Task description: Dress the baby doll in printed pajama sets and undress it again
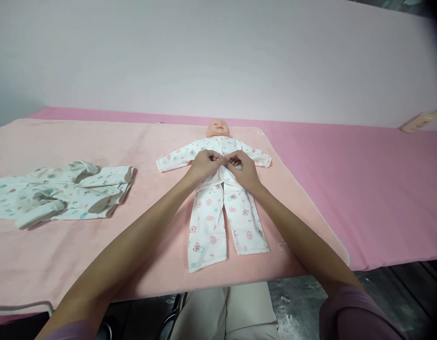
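A baby doll (218, 128) lies on its back, head toward the wall, dressed in a white printed long-sleeved top (179, 155) with its sleeves spread out. White printed baby trousers (209, 226) cover its lower half, legs pointing toward me. Over the doll's belly, my left hand (206, 164) and my right hand (242, 167) meet with fingertips pinched on the front of the top. Both hands are closed on its fabric near the middle opening. Any fastener between the fingertips is too small to make out.
Another set of white printed baby clothes (72, 189) lies crumpled at the left. A peach blanket (150, 264) is under everything, spread over a pink table cover (346, 189). At the far right, a bottle (419, 122) leans near the pale wall (218, 56).
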A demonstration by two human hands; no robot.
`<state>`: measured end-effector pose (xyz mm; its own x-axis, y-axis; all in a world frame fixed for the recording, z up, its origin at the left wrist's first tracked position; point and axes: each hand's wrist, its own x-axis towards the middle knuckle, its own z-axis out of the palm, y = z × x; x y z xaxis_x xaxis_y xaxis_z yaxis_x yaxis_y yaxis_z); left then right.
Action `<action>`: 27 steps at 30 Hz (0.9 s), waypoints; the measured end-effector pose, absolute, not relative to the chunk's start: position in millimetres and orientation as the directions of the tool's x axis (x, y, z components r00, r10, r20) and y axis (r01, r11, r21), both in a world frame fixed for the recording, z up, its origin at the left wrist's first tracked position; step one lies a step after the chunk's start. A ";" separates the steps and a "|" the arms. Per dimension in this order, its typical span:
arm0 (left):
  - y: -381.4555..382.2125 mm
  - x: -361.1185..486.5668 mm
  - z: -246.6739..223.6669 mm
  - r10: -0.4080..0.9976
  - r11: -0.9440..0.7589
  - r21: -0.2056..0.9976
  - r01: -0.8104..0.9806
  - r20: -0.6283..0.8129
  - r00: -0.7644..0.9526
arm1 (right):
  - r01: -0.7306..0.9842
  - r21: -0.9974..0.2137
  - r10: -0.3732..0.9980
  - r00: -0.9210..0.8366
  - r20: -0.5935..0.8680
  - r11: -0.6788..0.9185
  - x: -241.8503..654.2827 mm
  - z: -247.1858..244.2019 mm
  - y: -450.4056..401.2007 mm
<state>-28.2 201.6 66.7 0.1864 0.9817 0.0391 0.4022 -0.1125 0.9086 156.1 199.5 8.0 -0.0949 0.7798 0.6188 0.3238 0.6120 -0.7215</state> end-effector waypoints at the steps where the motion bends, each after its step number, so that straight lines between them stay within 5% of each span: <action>1: 203.1 -27.2 63.1 0.983 -0.130 0.911 0.391 0.068 0.168 | 0.306 -0.739 0.790 -0.086 0.607 0.601 155.6 8.5 198.7; 11: 209.9 -38.1 57.1 0.969 -0.077 0.950 0.302 0.000 0.248 | 0.278 -0.821 0.866 -0.107 0.489 0.498 156.9 14.3 196.0; 19: 211.8 -31.2 40.4 0.953 -0.275 0.913 0.302 0.217 0.212 | 0.289 -0.819 0.867 -0.105 0.487 0.495 152.5 13.4 196.2; 24: 203.0 -37.9 35.9 0.944 -0.321 0.892 0.317 0.274 0.184 | 0.431 -0.716 0.812 -0.071 0.579 0.549 159.9 13.0 197.7; 27: 202.0 -76.2 37.1 0.941 -0.338 0.795 0.504 0.288 0.176 | 0.556 -0.683 0.812 0.024 0.583 0.473 200.6 11.9 204.0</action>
<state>-76.2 202.0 37.1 0.1763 0.9411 0.2885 0.5041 -0.3380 0.7948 200.6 204.0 11.9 0.0244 0.8122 0.5829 0.5562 0.4734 -0.6830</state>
